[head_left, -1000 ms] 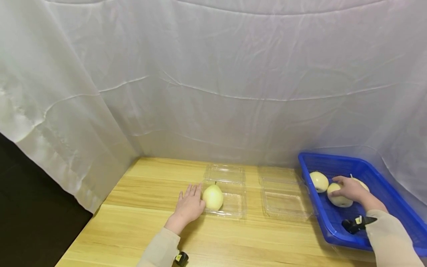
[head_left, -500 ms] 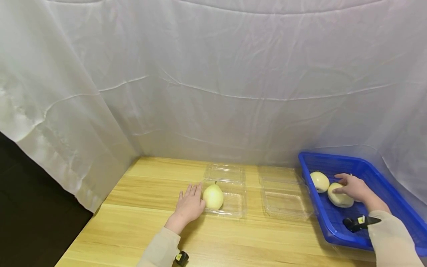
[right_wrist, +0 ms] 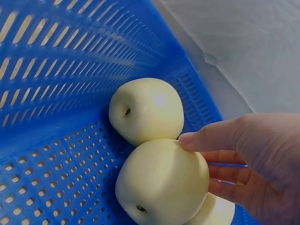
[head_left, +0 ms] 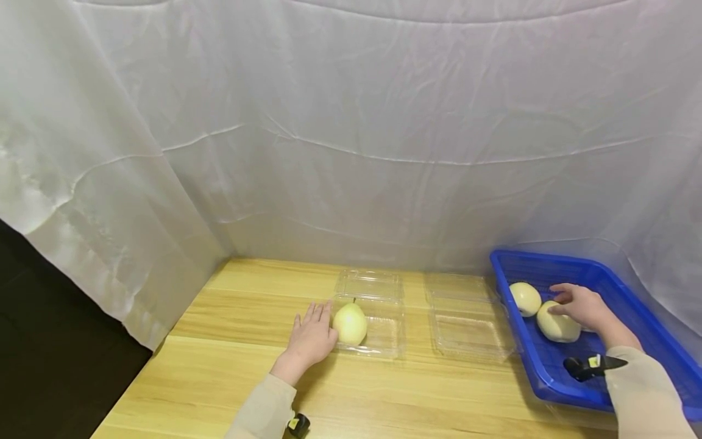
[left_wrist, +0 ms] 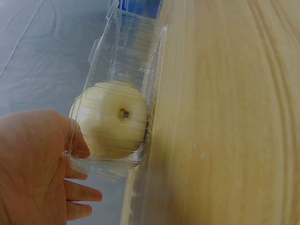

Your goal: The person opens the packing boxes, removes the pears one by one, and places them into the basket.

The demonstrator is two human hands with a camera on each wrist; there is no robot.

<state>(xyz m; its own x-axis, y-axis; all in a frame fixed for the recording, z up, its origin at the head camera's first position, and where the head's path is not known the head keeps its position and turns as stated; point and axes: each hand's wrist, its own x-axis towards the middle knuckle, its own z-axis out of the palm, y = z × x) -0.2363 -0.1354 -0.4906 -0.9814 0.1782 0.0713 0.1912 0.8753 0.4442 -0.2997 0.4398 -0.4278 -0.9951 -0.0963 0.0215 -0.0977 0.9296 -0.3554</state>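
Observation:
A pale yellow pear [head_left: 350,324] stands stem-up at the left end of an open clear plastic clamshell box [head_left: 385,332]. My left hand [head_left: 312,337] rests against that end with its fingers extended; in the left wrist view its thumb lies by the box wall [left_wrist: 126,42] beside the pear. Inside the blue basket, my right hand [head_left: 587,310] grips another pear [right_wrist: 161,180], thumb on its upper side and fingers along its flank. A second basket pear [right_wrist: 146,110] touches it, and a third pear [right_wrist: 218,211] lies partly hidden beneath the hand.
Another clear plastic clamshell box [head_left: 468,335] lies open between the first box and the blue basket [head_left: 540,372]. The wooden table [head_left: 241,360] meets a grey-white curtain [head_left: 351,152] at the back. Dark space lies beyond the table's left edge.
My right hand has shifted slightly right and back around its pear, and now covers the third basket pear in the head view. My left hand has stayed in place.

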